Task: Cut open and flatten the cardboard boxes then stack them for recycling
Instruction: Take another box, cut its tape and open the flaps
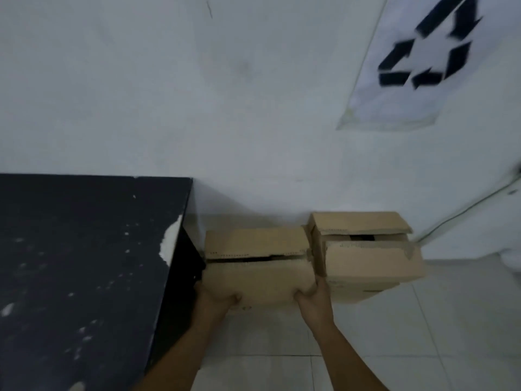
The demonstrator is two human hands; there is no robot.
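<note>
A white wall [253,108] fills most of what I can see from here, with a recycling sign [417,60] hung up and to the right of the hands. To their left stands the black worktop [84,263], its top scuffed and its near corner chipped pale; its dark side drops to the floor just beside the left wrist. Pale floor tiles [394,348] run out behind and to the right of the arms, and that looks like the only open room for swinging anything clear.

Two cardboard boxes sit on the floor against the wall. The right-hand box [366,255] is just past the right hand, touching or nearly touching its neighbour, flaps loosely folded with a dark gap between them. The left-hand box [256,266] is the one being held: left hand [222,297] and right hand [313,292] each curl round a near bottom corner, a two-handed grip clamped on it, fingers tucked underneath.

It looks light and probably empty, stiff at the corners but soft along the torn, perforated flap edges, so the bottom corners seem the sound place to hold. The box is wedged between worktop and neighbour; I would draw it straight back towards the person
</note>
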